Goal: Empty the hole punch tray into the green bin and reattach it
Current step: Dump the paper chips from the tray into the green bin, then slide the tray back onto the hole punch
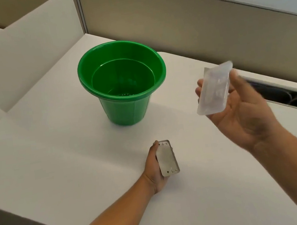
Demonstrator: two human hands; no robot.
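Note:
A green bin (123, 81) stands upright on the white desk, with small paper dots lying on its bottom. My left hand (155, 170) rests on the desk in front of the bin and grips the hole punch (167, 158) turned over, so its grey metal underside faces up. My right hand (241, 107) is raised to the right of the bin, palm up, and holds the translucent plastic tray (214, 89) between thumb and fingers. The tray is clear of the bin's rim and slightly blurred.
The white desk (56, 162) runs to beige partition walls (189, 24) behind and to the left. An open cable slot (281, 94) with dark wires lies in the desk behind my right hand. The desk's near edge (35, 219) drops off at lower left.

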